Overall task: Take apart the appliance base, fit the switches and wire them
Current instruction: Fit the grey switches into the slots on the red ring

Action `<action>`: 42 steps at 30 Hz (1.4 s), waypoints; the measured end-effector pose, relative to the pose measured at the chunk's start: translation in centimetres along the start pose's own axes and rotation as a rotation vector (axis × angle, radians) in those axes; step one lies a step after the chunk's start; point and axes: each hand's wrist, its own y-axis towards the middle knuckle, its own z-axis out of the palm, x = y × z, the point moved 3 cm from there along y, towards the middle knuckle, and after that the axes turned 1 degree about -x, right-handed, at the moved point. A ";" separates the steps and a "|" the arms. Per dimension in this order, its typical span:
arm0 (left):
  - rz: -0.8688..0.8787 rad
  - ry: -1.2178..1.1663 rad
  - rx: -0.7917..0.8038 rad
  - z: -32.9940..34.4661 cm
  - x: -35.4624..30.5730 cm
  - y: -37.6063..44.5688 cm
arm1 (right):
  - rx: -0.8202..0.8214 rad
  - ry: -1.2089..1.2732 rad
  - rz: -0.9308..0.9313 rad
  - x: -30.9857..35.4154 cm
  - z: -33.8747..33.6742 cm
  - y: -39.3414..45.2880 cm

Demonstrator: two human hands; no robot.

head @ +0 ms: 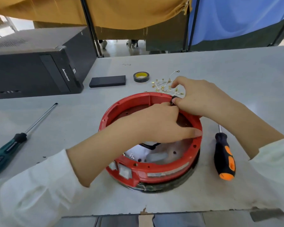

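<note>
The black desktop computer tower (31, 69) lying on its side reads "lenovo" in white letters; nothing else is legible.

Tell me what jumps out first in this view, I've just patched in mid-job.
The red appliance base sits at the centre of the grey table, open at the top. Both hands meet at its far rim: the right hand pinches a small black switch there, and the left hand reaches across the inside. A green-handled screwdriver lies at left, an orange-and-black screwdriver at right, and loose wires behind the base.
</note>
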 end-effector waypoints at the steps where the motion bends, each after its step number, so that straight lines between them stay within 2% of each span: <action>1: 0.014 0.003 -0.021 0.2 -0.4 0.0 | 0.008 -0.010 0.009 0.1 -0.1 -0.1; 6: -0.069 0.081 -0.005 1.7 -1.5 -0.6 | 0.106 -0.003 0.034 0.7 -0.4 -0.4; 9: -0.012 0.085 -0.001 1.9 -1.5 -0.9 | 0.174 0.081 0.043 0.7 -0.5 -1.3; 13: 0.001 0.106 0.148 0.1 0.7 -2.9 | 0.346 0.228 0.012 -0.1 -0.2 -2.4; 15: -0.027 0.093 0.218 -0.8 2.7 -4.2 | 0.361 0.228 -0.054 -0.4 -0.3 -2.8; 18: -0.123 0.075 0.251 -1.9 5.4 -5.5 | 0.284 0.198 -0.182 -0.5 -0.1 -3.2; 22: -0.232 0.227 0.212 -3.0 7.8 -6.2 | 0.244 0.169 -0.362 0.9 0.0 -3.4; 24: -0.243 0.180 0.204 -3.0 8.0 -6.2 | 0.277 0.164 -0.436 1.7 -0.1 -3.1; 26: -0.224 0.060 0.169 -2.4 6.9 -5.8 | 0.351 0.164 -0.465 2.2 0.0 -2.6; 30: -0.093 -0.017 -0.097 -0.4 5.2 -4.2 | 0.508 0.210 -0.480 2.6 0.4 -1.6; 32: -0.083 -0.029 -0.177 0.3 5.3 -3.9 | 0.586 0.213 -0.480 2.6 0.4 -1.2; 39: -0.006 -0.143 -0.200 0.3 6.0 -4.4 | 0.917 0.165 -0.452 2.9 0.3 0.1; 42: 0.002 -0.177 -0.181 0.1 6.3 -4.3 | 0.981 0.150 -0.459 3.3 0.3 0.6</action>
